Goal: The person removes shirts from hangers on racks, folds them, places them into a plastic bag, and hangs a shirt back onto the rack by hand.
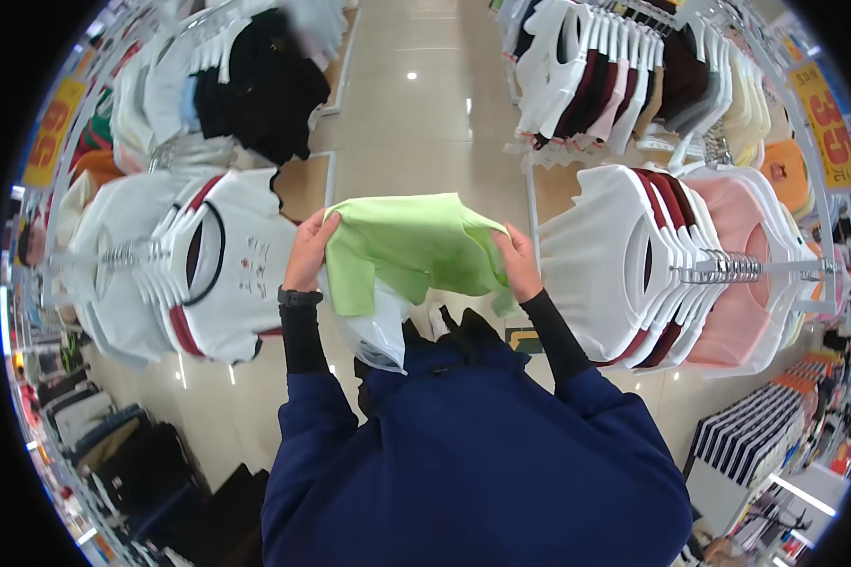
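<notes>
- Left grip point(309, 253): clamped on the upper left corner of the light green garment point(402, 236), thumb toward the camera.
- Right grip point(520, 265): clamped on the garment's upper right edge.
- Green garment: up in the air between both grips, in front of the wearer's chest, top edge stretched across, lower part hanging in folds; darker shaded patch toward its right half.
- Clear plastic bag point(373, 335): hangs under the garment's left part, near the left forearm; can't tell what holds it.
- Wearer: navy top point(482, 463), black undersleeves showing at both forearms, dark watch point(300, 298) on left wrist.
- Left rack: white tees point(251, 269) with dark red ones among them, front one at the aisle-side end, black neckband, small print on chest.
- Right rack: white tees point(591, 255) at the aisle-side end, dark red ones between, pink tee point(733, 236) farther toward the outer end; metal hanger hooks point(723, 271) bunched on the rail.
- Farther left rack: black garments point(274, 90) at its aisle-side edge.
- Signs: yellow one point(823, 123) on the right reads 35, another yellow one point(55, 132) on the left.
- Floor point(425, 123): pale glossy tiles, aisle between racks.
- Lower right: black-and-white striped cloth point(742, 435).
</notes>
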`<state>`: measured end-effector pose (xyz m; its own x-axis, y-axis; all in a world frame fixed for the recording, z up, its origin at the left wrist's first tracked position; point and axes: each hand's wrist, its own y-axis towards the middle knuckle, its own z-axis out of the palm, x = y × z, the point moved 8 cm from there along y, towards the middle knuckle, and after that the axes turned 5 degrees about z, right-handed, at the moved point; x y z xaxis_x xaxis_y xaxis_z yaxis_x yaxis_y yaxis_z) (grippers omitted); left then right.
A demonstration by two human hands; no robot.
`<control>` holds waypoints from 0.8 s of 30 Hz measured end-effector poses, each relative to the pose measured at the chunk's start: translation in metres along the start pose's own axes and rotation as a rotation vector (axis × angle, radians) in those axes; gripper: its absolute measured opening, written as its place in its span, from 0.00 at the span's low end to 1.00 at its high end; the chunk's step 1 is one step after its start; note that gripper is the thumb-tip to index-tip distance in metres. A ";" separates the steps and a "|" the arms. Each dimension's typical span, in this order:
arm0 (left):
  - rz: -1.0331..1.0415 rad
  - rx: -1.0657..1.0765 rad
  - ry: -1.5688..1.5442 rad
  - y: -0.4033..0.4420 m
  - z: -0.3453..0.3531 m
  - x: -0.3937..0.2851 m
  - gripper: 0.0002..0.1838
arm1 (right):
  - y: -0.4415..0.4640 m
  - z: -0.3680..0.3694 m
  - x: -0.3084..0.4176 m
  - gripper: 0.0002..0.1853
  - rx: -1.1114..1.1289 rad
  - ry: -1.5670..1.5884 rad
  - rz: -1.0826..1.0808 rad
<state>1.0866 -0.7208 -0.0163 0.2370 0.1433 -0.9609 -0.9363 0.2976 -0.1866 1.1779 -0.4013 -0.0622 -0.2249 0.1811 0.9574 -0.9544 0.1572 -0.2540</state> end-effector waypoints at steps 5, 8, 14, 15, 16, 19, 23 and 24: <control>0.293 -0.035 0.555 0.106 -0.028 0.015 0.16 | 0.056 0.013 0.053 0.10 -0.016 -0.211 -0.126; 0.565 -0.030 0.709 0.146 0.030 -0.046 0.22 | 0.111 0.046 0.082 0.09 0.010 -0.583 -0.249; 0.557 0.475 0.545 0.213 0.118 -0.060 0.23 | 0.191 0.094 0.116 0.09 0.076 -0.894 -0.336; 0.540 0.539 0.537 0.229 0.119 -0.059 0.22 | 0.202 0.098 0.132 0.09 0.031 -0.852 -0.370; 0.527 0.514 0.603 0.249 0.113 -0.059 0.20 | 0.217 0.097 0.140 0.09 -0.029 -0.874 -0.336; 0.499 0.432 0.832 0.296 0.102 -0.058 0.10 | 0.248 0.089 0.153 0.08 -0.183 -0.904 -0.246; 0.573 0.272 1.015 0.354 0.087 -0.073 0.10 | 0.290 0.085 0.169 0.07 -0.317 -0.885 -0.292; 0.606 0.233 1.040 0.370 0.081 -0.077 0.10 | 0.301 0.081 0.172 0.06 -0.346 -0.883 -0.311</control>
<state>0.7426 -0.5451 0.0053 -0.6401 -0.4731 -0.6053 -0.7295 0.6215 0.2857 0.8356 -0.4018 0.0369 -0.1747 -0.6806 0.7115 -0.9173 0.3750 0.1336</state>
